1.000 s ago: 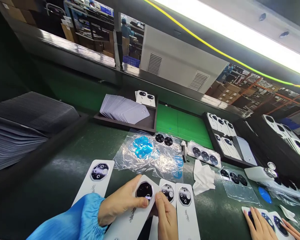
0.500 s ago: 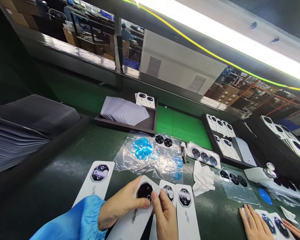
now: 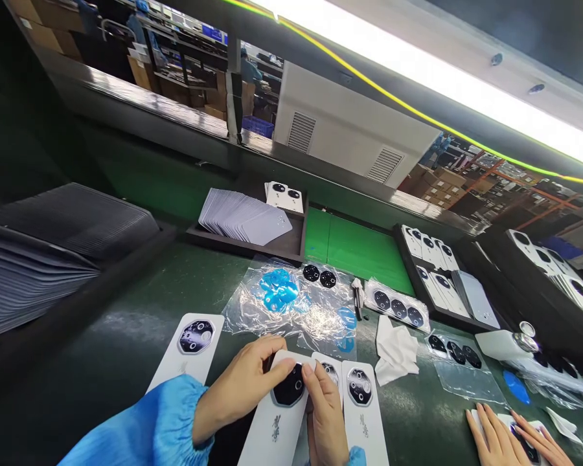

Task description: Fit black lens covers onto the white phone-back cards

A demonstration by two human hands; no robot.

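My left hand (image 3: 245,385), in a blue sleeve, and my right hand (image 3: 325,414) both pinch a white phone back cover (image 3: 276,430) at its black octagonal camera plate (image 3: 290,387), fingers curled on its rim. Two more white covers (image 3: 364,414) with camera plates lie just right of it, one partly under my right hand. Another cover (image 3: 187,353) lies apart on the left.
Crumpled clear film with blue tabs (image 3: 291,304) lies beyond my hands. A white cloth (image 3: 393,346), bagged black plates (image 3: 398,307) and dark trays of covers (image 3: 252,223) stand farther back. Another person's hands (image 3: 515,440) work at the lower right. Stacked grey sheets (image 3: 39,259) fill the left.
The cover under my hands has swung more upright and slid slightly right. My left fingers have curled over the top of the black plate, and my right fingers press its right side.
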